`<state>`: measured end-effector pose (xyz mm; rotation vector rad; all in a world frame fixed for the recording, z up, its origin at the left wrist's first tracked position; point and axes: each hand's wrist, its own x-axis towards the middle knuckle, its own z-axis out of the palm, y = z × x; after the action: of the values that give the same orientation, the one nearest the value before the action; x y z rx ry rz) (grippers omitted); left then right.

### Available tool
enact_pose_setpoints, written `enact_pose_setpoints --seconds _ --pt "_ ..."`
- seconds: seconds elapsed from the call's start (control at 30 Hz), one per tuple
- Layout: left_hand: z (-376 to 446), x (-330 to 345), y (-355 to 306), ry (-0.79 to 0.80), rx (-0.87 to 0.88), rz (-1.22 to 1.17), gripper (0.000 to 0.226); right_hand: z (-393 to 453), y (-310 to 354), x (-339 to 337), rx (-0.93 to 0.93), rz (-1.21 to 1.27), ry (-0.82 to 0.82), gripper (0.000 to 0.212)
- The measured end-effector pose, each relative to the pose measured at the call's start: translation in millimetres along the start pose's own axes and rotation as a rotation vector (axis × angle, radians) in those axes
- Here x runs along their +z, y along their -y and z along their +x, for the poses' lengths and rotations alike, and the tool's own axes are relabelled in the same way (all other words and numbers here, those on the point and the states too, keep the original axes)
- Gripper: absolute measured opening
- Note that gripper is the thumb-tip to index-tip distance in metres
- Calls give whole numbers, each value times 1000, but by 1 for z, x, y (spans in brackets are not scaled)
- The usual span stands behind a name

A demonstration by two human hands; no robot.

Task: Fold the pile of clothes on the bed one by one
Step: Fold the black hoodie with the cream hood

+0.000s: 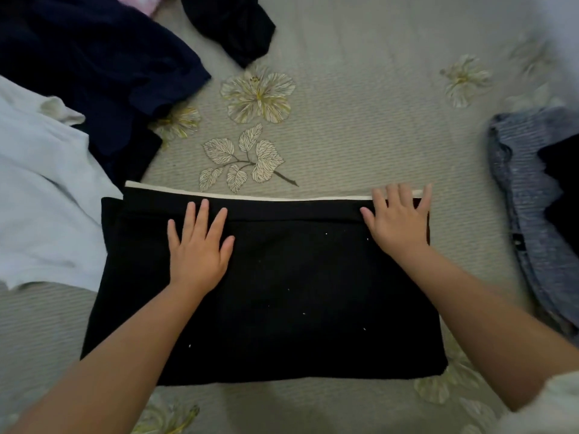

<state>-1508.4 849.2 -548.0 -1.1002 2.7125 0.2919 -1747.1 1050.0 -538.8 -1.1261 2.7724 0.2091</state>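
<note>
A black garment (282,292) lies folded into a wide rectangle on the bed in front of me, with a thin white edge (250,195) along its far side. My left hand (199,245) rests flat on its upper left part, fingers spread. Flat on the garment's far right corner lies my right hand (398,220), its fingertips over the white edge. Neither hand grips anything.
A loose pile sits at the left: a navy garment (94,67) over a pale blue one (40,189). Another dark piece (238,23) lies at the top centre. A grey-blue knitted garment (532,198) lies at the right. The bedspread (360,120) is grey-green with flower prints.
</note>
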Motion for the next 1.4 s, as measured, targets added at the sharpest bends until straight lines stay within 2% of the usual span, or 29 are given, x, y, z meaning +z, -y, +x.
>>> enact_pose_setpoints --seconds 0.1,0.3,0.47,0.53,0.63,0.7,0.77,0.83,0.93,1.0,1.13,1.2,1.3,1.4 --pt "0 12 4 86 -77 11 58 1 3 23 35 82 36 51" --pt "1 20 0 111 -111 24 59 13 -7 32 11 170 103 51" --pt "1 0 2 205 -96 -90 59 -25 25 13 40 231 -71 50" --pt "-10 -11 9 114 21 -129 60 -60 45 11 23 317 -91 51" --pt "-48 -10 12 46 333 -119 63 -118 67 15 13 374 30 51" --pt "-75 1 8 161 322 -76 66 -151 73 20 -46 346 120 60" --pt "-92 17 6 284 180 -3 63 -176 75 25 -167 275 171 73" --pt "-96 26 8 292 134 20 64 -188 74 30 -293 174 169 82" --pt "-96 26 13 292 216 -17 68 -190 76 33 -304 112 216 106" --pt "-100 24 16 307 260 -16 69 -189 81 32 -270 119 184 102" --pt "-111 16 14 348 240 11 65 -197 78 28 -310 193 52 85" --pt "-114 6 7 307 243 43 61 -206 62 23 -370 223 74 85" --pt "-121 -10 -10 238 390 78 41 -211 11 12 -582 53 180 88" --pt "-123 -24 -33 215 695 -28 16 -200 -59 -5 -749 -269 446 83"
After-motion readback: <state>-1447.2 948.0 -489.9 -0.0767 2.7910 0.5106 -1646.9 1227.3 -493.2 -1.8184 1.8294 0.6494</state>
